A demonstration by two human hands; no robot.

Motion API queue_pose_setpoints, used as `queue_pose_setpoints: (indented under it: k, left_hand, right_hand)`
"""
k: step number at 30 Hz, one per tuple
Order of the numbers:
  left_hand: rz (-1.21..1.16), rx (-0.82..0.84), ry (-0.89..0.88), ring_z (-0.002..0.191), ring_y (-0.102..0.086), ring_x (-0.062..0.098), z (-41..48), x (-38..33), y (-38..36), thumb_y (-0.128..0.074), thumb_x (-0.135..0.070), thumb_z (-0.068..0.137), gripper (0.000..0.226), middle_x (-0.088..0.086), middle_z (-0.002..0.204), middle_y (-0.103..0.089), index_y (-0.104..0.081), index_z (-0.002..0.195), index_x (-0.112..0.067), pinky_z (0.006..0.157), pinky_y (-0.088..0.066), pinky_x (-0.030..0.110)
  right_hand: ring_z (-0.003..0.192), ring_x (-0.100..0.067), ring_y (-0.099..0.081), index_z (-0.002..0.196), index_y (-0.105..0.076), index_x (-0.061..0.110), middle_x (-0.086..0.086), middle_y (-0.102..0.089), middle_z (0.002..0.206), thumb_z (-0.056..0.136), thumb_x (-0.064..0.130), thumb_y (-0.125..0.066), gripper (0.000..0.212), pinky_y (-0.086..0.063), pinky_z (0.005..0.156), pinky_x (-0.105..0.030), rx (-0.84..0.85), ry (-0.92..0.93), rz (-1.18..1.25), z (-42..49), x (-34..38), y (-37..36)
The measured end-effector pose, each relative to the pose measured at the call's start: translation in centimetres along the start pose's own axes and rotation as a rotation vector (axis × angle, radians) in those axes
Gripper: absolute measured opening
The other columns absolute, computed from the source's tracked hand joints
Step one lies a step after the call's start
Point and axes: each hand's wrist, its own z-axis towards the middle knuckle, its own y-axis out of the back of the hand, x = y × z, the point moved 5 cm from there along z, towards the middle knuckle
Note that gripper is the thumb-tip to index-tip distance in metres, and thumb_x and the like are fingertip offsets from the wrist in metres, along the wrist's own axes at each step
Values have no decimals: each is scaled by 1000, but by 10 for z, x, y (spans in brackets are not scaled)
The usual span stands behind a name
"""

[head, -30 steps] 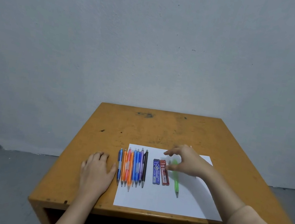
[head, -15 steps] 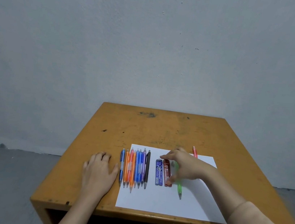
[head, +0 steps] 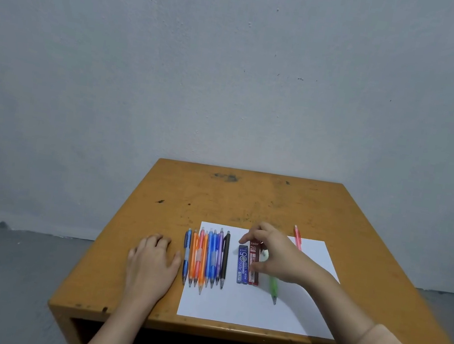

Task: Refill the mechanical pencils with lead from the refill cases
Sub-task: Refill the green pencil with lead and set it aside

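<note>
At 12 o'clock a plain grey-white wall point(head: 234, 70) fills most of my view, evenly lit, with a few small dark specks. In front of me stands a wooden desk point(head: 245, 197) with an orange-yellow top, scuffed and smudged dark toward its far edge, which lies close to the wall. Grey floor point(head: 16, 273) shows at 9 o'clock and again at 3 o'clock. At 8 o'clock, by the frame's edge, something pale and streaked shows; I cannot tell what.

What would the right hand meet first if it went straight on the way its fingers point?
Probably the red refill case, just beneath the right hand; whether the fingers touch it is unclear.
</note>
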Motion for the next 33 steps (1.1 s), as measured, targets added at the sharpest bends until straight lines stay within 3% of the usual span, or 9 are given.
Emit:
queue_pose_setpoints:
  k: [5,9,14,17,20,23,26,29,33]
  left_hand:
    - [-108,-72,-28,123,-43,7,-2,-1,5,-47,-47,93,41,-8,129,-55,-56,127,-24,105,-32,32]
    - [-212,-146,-135,117,-47,6,-9,-9,14,-53,-39,93,34,-9,121,-58,-60,122,-24,101,-29,29]
    - [-369,-192,-233,112,-51,8,-19,-27,19,-59,-32,91,28,-14,111,-60,-64,116,-22,95,-31,27]
    - [-480,-179,-316,106,-51,4,-30,-45,18,-62,-30,90,28,-20,107,-56,-65,117,-23,96,-40,33]
    - [-533,-177,-415,104,-54,4,-40,-66,16,-51,-47,84,40,-16,107,-63,-67,111,-22,93,-41,31]
    - [-547,-165,-463,102,-53,-2,-45,-81,10,-51,-50,81,44,-18,105,-63,-67,111,-23,91,-40,25]
    - [-558,-189,-457,98,-54,-2,-45,-86,7,-58,-53,79,48,-19,102,-63,-65,115,-23,87,-41,22]
    - [-581,-194,-418,94,-57,2,-44,-85,3,-70,-48,75,48,-14,99,-66,-67,114,-20,83,-43,21]
    - [-560,-213,-469,87,-55,-1,-46,-85,-1,-63,-50,76,41,-14,91,-66,-72,101,-19,76,-46,19]
  right_hand:
    - [95,-1,-54,109,-64,25,8,-54,109,80,3,-71,37,-45,79,-7,-85,20,116,-7,8,5]
    - [96,-8,-59,99,-62,30,7,-58,104,79,-1,-71,38,-48,87,-14,-193,2,288,-16,12,10]
    - [95,-16,-63,101,-66,18,2,-59,99,79,-4,-71,32,-21,77,13,-319,-25,387,-24,17,15]
    - [91,-20,-64,94,-66,27,6,-60,95,74,-10,-73,42,-43,84,-4,-385,0,532,-25,15,11]
    - [86,-13,-64,99,-68,18,4,-63,93,75,-12,-71,39,-44,84,-3,-437,-50,623,-27,11,6]
    - [84,-14,-64,95,-69,25,1,-64,87,74,-12,-71,42,-55,81,-22,-488,-90,738,-28,4,-4]
    - [78,-17,-60,95,-70,25,-1,-63,82,73,-11,-72,42,-56,81,-32,-506,-131,831,-28,-2,-13]
    - [77,-17,-60,95,-70,23,-3,-64,82,74,-11,-72,40,-55,75,-25,-504,-139,911,-27,-3,-19]
    - [77,-11,-62,94,-70,22,-5,-64,85,74,-12,-71,39,-51,67,-16,-518,-141,938,-27,-1,-19]
